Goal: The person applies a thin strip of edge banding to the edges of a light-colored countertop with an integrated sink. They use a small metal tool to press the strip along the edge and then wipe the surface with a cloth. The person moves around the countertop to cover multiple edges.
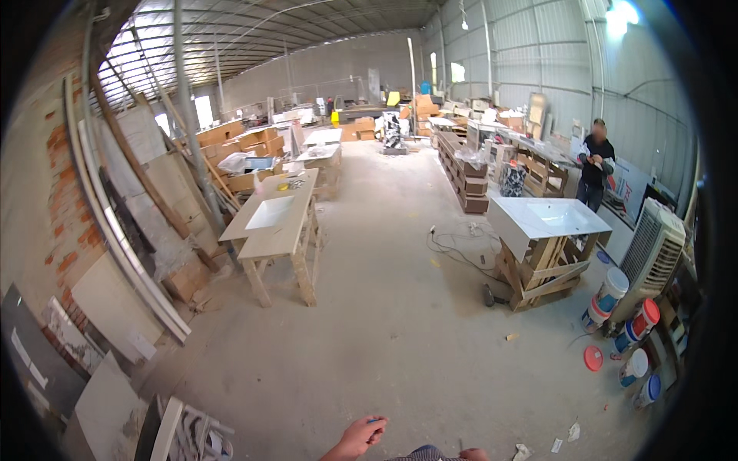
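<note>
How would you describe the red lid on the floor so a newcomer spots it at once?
Find the tall air cooler on the right, then the buckets below it in the picture. Just left of them, the red lid lies flat on the floor, not fitted on a bucket like the red one nearby.

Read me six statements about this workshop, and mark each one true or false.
1. The white washbasin top rests on a wooden stand. True.
2. The left hand is spread flat. False: the left hand is curled, with a small blue object at its fingers.
3. The round red lid lies on the washbasin top. False: the round red lid lies on the floor.
4. The air cooler is to the right of the wooden stand. True.
5. The co-worker wears a white top. False: the co-worker wears a dark top.
6. The right hand is partly cut off by the picture's lower edge. True.
</note>
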`<state>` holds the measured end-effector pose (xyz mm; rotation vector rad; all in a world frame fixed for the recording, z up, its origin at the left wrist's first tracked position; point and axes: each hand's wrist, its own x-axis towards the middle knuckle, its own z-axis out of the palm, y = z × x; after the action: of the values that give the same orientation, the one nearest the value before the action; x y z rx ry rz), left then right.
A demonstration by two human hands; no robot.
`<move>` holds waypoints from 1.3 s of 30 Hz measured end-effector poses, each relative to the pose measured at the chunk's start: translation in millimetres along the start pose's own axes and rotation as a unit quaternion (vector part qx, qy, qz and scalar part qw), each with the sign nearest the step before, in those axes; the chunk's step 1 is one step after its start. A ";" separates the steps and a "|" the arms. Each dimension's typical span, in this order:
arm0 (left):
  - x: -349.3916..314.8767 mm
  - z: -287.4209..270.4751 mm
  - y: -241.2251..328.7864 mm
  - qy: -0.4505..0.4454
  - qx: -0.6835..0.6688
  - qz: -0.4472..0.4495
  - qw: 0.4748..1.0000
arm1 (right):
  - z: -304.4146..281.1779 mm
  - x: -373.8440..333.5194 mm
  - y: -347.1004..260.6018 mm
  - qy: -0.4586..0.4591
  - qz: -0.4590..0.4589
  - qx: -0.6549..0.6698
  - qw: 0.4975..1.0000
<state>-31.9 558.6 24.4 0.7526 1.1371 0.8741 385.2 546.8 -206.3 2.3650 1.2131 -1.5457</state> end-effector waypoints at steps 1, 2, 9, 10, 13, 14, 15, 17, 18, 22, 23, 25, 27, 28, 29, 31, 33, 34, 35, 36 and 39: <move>35.9 -1.1 7.9 -0.009 -0.075 -0.033 0.997 | -13.4 13.2 -7.2 0.016 0.032 0.052 0.998; 68.7 -4.5 17.6 -0.019 -0.148 -0.066 0.987 | -25.7 28.8 -16.1 0.030 0.051 0.096 0.994; 264.4 -16.4 103.0 -0.009 -0.159 -0.066 0.985 | -109.8 175.3 -166.1 0.047 0.041 0.232 0.971; 292.4 -16.1 114.2 -0.002 -0.167 -0.075 0.983 | -119.4 196.5 -201.4 0.034 0.016 0.233 0.972; 344.4 -19.5 163.0 0.008 -0.152 -0.053 0.987 | -138.5 223.9 -340.2 -0.038 -0.110 0.190 0.975; 357.0 -20.4 178.0 0.009 -0.146 -0.035 0.989 | -146.9 215.1 -399.5 -0.067 -0.155 0.172 0.970; 374.1 -23.1 190.2 0.038 -0.138 -0.019 0.990 | -160.1 213.4 -447.9 -0.085 -0.195 0.127 0.969; 413.1 -33.8 209.7 0.096 -0.123 0.013 0.988 | -187.0 202.7 -543.1 -0.134 -0.266 0.073 0.952; 433.0 -41.9 219.2 0.107 -0.141 0.013 0.984 | -197.3 194.4 -585.6 -0.165 -0.300 0.068 0.937; 525.6 -66.9 260.5 0.108 -0.186 0.023 0.976 | -219.6 225.6 -694.0 -0.266 -0.402 0.085 0.872; 549.4 -73.0 271.2 0.101 -0.189 0.025 0.976 | -225.7 238.4 -715.4 -0.274 -0.416 0.075 0.864; 606.1 -93.0 290.9 0.087 -0.159 0.010 0.983 | -237.2 266.2 -760.8 -0.264 -0.429 0.039 0.863; 660.9 -108.6 316.8 0.076 -0.127 0.002 0.989 | -252.1 301.6 -798.1 -0.224 -0.421 -0.017 0.879; 680.9 -114.5 333.6 0.079 -0.111 0.000 0.991 | -265.2 298.6 -819.6 -0.177 -0.417 -0.098 0.886; 701.7 -122.2 351.0 0.081 -0.096 -0.003 0.992 | -275.8 303.9 -843.0 -0.189 -0.414 -0.068 0.888; 742.7 -131.4 386.3 0.061 -0.091 -0.006 0.994 | -301.5 312.5 -881.1 -0.215 -0.400 -0.010 0.891; 782.8 -138.7 418.7 0.046 -0.068 -0.012 0.997 | -324.0 334.2 -916.4 -0.194 -0.401 0.003 0.896; 801.6 -144.1 433.8 0.050 -0.064 -0.015 0.997 | -329.2 357.9 -927.6 -0.180 -0.400 0.017 0.899; 821.2 -148.4 449.2 0.055 -0.060 -0.018 0.997 | -333.0 380.0 -939.4 -0.166 -0.399 0.030 0.901; 840.9 -156.3 461.3 0.064 -0.056 -0.020 0.996 | -342.1 379.6 -964.8 -0.170 -0.379 0.046 0.909; 901.6 -183.5 493.2 0.107 -0.005 -0.035 0.994 | -352.3 434.2 -1018.8 -0.197 -0.396 0.103 0.891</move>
<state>-145.9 1596.1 7.1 0.6178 1.3404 0.9170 76.1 1653.0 -28.1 1.5330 2.1120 -2.3093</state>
